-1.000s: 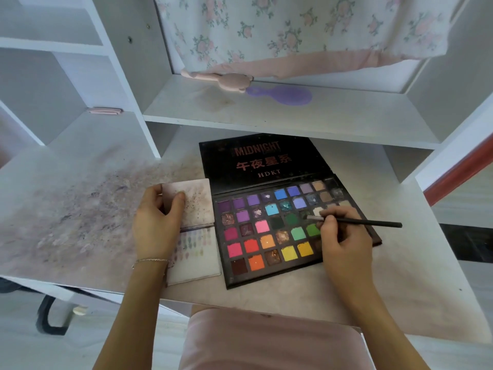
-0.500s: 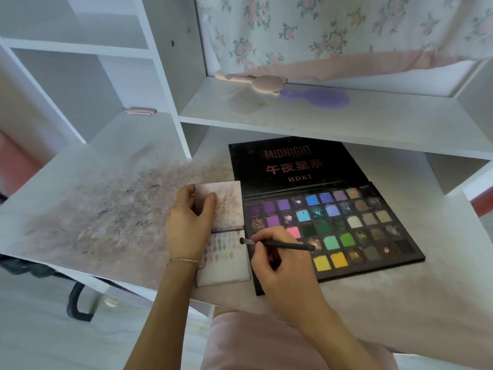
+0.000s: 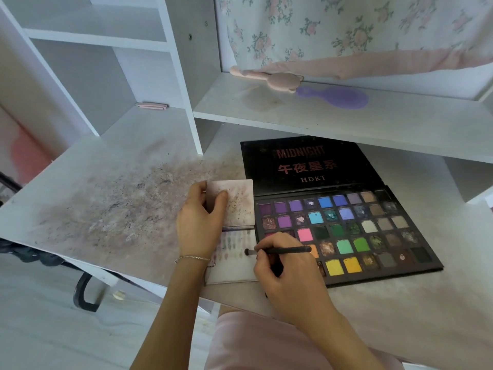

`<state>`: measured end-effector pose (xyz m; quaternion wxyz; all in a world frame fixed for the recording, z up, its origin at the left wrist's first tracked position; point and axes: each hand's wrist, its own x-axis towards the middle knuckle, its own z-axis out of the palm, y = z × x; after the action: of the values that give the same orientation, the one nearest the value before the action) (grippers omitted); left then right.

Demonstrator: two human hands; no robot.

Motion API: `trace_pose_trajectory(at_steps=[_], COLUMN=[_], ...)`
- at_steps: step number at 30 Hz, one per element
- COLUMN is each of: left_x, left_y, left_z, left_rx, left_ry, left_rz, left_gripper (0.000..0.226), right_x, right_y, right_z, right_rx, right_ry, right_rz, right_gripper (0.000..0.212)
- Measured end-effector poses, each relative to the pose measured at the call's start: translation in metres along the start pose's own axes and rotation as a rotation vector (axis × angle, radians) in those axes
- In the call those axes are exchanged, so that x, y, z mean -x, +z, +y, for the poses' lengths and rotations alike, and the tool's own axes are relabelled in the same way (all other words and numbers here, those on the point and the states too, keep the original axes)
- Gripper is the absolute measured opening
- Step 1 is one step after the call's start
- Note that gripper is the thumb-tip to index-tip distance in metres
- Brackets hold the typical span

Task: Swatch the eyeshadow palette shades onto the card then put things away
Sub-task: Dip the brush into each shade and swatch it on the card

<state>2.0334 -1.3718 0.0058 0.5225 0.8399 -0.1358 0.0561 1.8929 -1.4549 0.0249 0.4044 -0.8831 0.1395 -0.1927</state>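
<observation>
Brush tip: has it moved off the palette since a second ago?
Yes. The brush in the right hand went leftward across the palette, from its right-side pans to over the swatch card.

The right hand [image 3: 288, 273] covers the near-left pans of the open eyeshadow palette [image 3: 346, 225] and hides where its fingers meet the brush [image 3: 277, 251], while the left hand [image 3: 198, 225] and its wrist mask the left edge of the swatch card [image 3: 234, 263]. The card's colour marks are too small to tell shade from shade, and whether the brush tip touches the card cannot be told. Both forearms are cut off by the bottom edge, the floral cloth [image 3: 346, 30] by the top.
</observation>
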Motion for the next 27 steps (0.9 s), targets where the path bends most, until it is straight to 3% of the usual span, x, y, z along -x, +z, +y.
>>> trace_pose_trajectory(at_steps=[27], left_x=[0.0003], left_y=[0.0002], left_z=[-0.0006], left_rx=[-0.02], left_ry=[0.015], left_rz=[-0.004], left_gripper=[0.023], right_x=[0.0001], right_y=[0.0012], right_z=[0.0023], right_rx=[0.005], right_ry=[-0.005], right_rz=[-0.011], right_gripper=[0.016])
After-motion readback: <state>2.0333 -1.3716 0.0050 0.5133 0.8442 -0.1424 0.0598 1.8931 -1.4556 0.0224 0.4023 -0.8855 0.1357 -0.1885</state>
